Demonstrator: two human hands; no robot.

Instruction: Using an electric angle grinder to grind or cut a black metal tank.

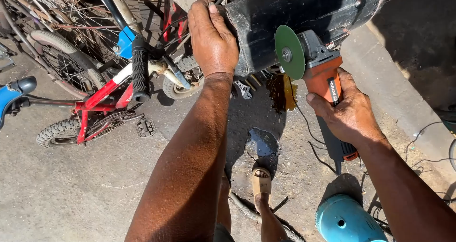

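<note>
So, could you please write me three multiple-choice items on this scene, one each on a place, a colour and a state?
1. Where does the left hand rest?
A. on the black metal body
B. on the bicycle seat
C. on the ground

2. What colour is the disc on the grinder?
A. red
B. green
C. white

3. How is the right hand placed?
A. open and free
B. shut around the grinder's orange body
C. flat on the blue round thing

Answers: 1 A, since the fingers curl over the body's edge; 2 B, since the disc shows plain green against the black metal; 3 B, since the fingers wrap the orange housing.
</note>
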